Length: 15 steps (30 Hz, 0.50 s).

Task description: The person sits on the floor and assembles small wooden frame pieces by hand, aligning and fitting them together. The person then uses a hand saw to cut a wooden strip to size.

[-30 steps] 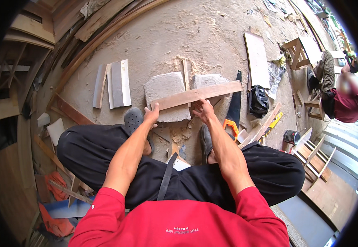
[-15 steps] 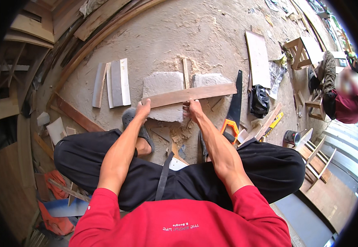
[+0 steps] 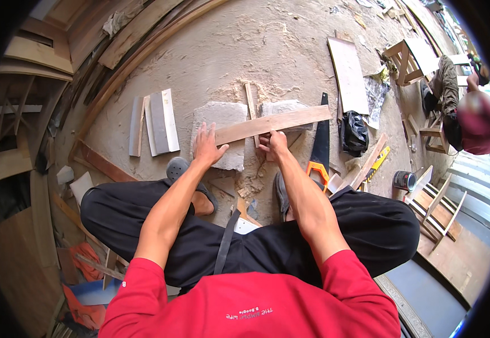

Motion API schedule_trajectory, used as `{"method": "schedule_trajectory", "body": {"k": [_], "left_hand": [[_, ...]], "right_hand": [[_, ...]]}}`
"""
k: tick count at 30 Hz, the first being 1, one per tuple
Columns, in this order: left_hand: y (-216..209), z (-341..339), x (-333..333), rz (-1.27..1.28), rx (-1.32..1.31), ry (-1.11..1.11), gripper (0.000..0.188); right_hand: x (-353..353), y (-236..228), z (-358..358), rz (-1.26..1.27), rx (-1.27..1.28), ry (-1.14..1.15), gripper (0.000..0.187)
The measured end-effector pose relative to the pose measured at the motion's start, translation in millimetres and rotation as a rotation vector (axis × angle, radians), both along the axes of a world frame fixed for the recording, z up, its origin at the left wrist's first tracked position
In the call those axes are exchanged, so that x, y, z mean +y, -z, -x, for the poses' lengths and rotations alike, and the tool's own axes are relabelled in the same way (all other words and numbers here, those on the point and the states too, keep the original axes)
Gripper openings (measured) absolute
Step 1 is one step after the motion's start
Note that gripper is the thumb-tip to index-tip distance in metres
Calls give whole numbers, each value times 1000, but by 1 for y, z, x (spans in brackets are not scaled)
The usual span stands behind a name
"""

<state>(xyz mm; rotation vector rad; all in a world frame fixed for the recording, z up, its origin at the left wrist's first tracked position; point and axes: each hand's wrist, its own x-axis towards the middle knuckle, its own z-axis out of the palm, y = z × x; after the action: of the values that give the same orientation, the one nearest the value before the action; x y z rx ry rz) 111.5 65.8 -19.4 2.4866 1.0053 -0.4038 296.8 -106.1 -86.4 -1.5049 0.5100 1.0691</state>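
Note:
A flat wooden board (image 3: 273, 124) spans the two grey concrete blocks, its right end overlapping the saw's blade. With fingers spread, my left hand (image 3: 206, 147) is beside the board's left end, over the left block (image 3: 229, 160). My right hand (image 3: 273, 143) grips the board's lower edge near its middle, some fingertips hidden. Beneath the board, a narrow wood strip (image 3: 250, 101) runs between the left block and the right block (image 3: 281, 106). To the right of the board lies the handsaw (image 3: 320, 143) with a black blade and an orange handle.
Several wood pieces (image 3: 157, 124) lie to the left. A pale plank (image 3: 349, 76), a black plastic bag (image 3: 354, 134), a yellow-handled tool (image 3: 377, 163) and a can (image 3: 404, 180) are on the right. Another person (image 3: 473, 121) sits at far right near a wooden stool (image 3: 408, 62).
My left hand has let go of the board's left end and spread its fingers. The board has shifted to the right, still held by my right hand.

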Motion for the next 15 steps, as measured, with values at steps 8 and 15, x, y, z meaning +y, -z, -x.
{"method": "schedule_trajectory", "body": {"k": [8,15], "left_hand": [[13,28,48,405,71,-573,130],[12,35,19,260,284,-348,137]], "right_hand": [[-2,0,18,-194,243,-126,55],[30,-8,29,-175,162,-146,46]]}}
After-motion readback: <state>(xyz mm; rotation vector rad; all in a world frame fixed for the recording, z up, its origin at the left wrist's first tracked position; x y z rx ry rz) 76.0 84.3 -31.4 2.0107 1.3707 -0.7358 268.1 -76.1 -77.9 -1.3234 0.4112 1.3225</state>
